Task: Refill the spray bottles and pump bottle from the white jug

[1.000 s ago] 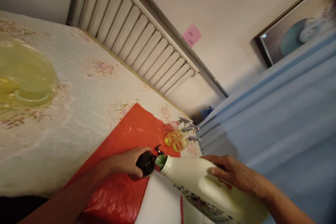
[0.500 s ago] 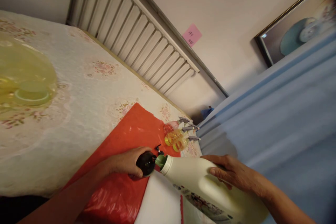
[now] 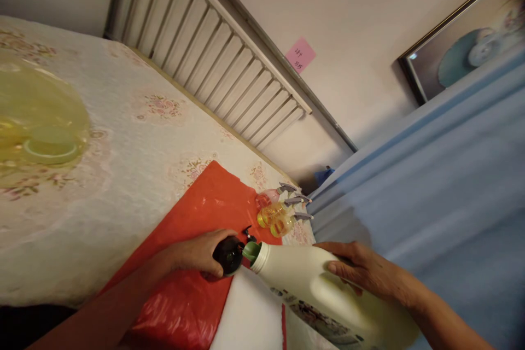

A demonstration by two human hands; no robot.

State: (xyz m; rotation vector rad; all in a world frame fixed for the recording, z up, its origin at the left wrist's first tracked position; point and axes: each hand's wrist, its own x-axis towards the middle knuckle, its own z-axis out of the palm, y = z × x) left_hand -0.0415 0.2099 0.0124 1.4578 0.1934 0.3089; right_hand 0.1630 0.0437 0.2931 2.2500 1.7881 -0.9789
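Note:
My left hand (image 3: 200, 254) is wrapped round a dark bottle (image 3: 229, 257) over the red plastic sheet (image 3: 197, 219). In my right hand (image 3: 365, 273) is a large pale jug (image 3: 299, 268) with a label on its side, tilted so its mouth points left. A green spout (image 3: 251, 250) in the jug's mouth meets the opening of the dark bottle; whether liquid is flowing I cannot make out. Just behind them a black pump top (image 3: 248, 234) lies on the red sheet.
Several small clear bottles with grey trigger tops (image 3: 283, 219) stand at the sheet's far corner. A yellow translucent container (image 3: 45, 115) sits on the flowered tablecloth (image 3: 135, 175) at left. A radiator (image 3: 213, 49) runs behind the table, and a blue curtain (image 3: 443, 175) hangs at right.

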